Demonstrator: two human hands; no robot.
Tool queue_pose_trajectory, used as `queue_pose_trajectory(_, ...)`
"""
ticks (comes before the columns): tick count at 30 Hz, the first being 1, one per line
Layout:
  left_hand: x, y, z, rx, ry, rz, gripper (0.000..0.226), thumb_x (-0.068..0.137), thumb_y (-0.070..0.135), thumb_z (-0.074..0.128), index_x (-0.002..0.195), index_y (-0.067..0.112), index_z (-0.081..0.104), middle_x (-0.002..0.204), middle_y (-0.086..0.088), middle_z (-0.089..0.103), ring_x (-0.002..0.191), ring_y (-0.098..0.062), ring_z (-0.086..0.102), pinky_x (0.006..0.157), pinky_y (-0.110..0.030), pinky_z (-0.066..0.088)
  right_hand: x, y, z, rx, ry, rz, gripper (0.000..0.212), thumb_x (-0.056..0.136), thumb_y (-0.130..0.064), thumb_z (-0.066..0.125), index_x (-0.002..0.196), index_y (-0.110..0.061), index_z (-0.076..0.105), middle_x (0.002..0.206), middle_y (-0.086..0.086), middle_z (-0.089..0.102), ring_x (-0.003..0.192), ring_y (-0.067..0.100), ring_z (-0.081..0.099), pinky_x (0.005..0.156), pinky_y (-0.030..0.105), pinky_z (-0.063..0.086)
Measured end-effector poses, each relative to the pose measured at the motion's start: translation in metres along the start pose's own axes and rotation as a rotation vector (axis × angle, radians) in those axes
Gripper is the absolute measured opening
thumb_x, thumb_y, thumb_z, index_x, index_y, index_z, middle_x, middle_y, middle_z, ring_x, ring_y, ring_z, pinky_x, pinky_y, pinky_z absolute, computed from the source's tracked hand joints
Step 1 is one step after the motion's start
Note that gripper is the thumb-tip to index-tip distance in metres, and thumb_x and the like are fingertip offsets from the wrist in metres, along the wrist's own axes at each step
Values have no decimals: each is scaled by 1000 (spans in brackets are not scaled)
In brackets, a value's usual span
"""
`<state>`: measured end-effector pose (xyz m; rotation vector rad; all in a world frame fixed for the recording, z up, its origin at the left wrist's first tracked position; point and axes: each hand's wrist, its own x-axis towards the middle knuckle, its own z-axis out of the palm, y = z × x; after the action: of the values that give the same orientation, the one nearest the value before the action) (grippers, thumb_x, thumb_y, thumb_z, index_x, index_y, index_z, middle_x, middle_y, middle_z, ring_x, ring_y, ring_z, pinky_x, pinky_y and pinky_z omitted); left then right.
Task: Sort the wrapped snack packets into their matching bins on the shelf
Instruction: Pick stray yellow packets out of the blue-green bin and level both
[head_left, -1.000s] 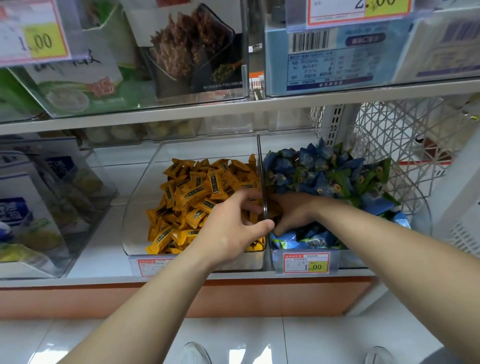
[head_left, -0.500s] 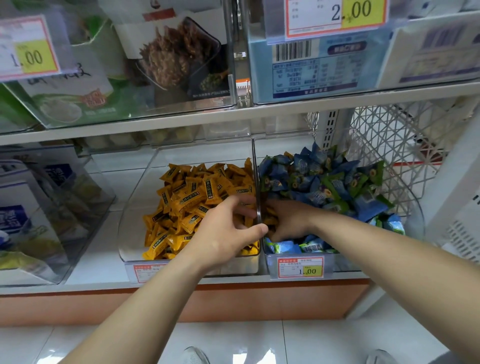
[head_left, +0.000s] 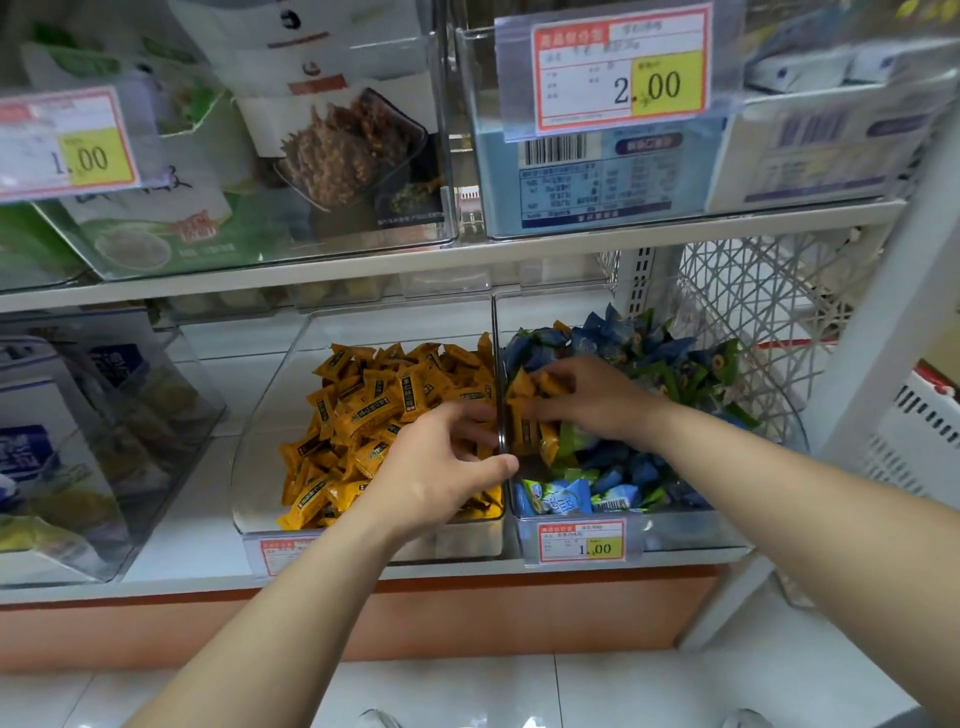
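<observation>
Right hand (head_left: 592, 400) in right bin (head_left: 685, 530) among blue and green packets (head_left: 602, 332), fingers curled round stray yellow packets (head_left: 524, 387) beside divider (head_left: 497, 332). Left hand (head_left: 441, 467) over left bin (head_left: 249, 467) of yellow ones, fingers half curled; grasp unclear.

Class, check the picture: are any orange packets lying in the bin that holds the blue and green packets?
Yes, several orange packets lie in the blue-and-green bin against its left wall, by the right hand.

The upper price tag (head_left: 621, 70) reads 2.00; left tag (head_left: 67, 143), bin tag (head_left: 581, 540) 1.00.
</observation>
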<state>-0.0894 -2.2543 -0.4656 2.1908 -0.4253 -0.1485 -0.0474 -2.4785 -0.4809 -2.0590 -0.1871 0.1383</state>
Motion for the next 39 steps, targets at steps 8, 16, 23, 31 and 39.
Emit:
queue_pose_trajectory(8, 13, 22, 15, 390, 197, 129, 107, 62, 81, 59, 151, 32, 23, 149, 3, 41, 136, -21, 35, 107, -37, 39, -14, -15, -7, 206, 4, -12, 20, 85, -26, 77, 104, -19, 77, 97, -2, 77, 93, 15, 73, 88, 30, 56)
queue_pose_trajectory(16, 26, 24, 38, 643, 230, 215, 91, 80, 76, 51, 153, 29, 24, 140, 2, 53, 127, -27, 34, 95, -41, 43, -18, -14, 2, 408, 24, 130, 15, 93, -22, 68, 99, -11, 77, 91, 8, 77, 82, 19, 74, 68, 26, 54)
queue_pose_trajectory(23, 32, 25, 32, 507, 169, 248, 80, 84, 64, 60, 150, 28, 33, 139, -2, 51, 122, -27, 54, 92, -42, 52, -20, -22, -5, 780, -122, 332, 23, 95, -7, 51, 109, 2, 66, 94, 18, 65, 80, 27, 64, 75, 37, 53)
queue_pose_trajectory(31, 44, 26, 19, 373, 178, 287, 73, 82, 45, 74, 145, 24, 42, 133, -3, 59, 121, -24, 55, 96, -35, 48, -32, -18, -23, 738, -213, 232, 46, 86, 19, 34, 121, 6, 61, 107, 20, 70, 86, 23, 69, 65, 26, 51)
queue_pose_trajectory(39, 44, 30, 12, -39, 252, 157, 48, 84, 36, 73, 127, 29, 51, 94, 9, 70, 86, -4, 65, 73, -20, 53, -38, -28, -26, 427, -53, 8, 35, 93, 12, 52, 124, 0, 64, 107, 25, 70, 95, 22, 68, 79, 25, 52)
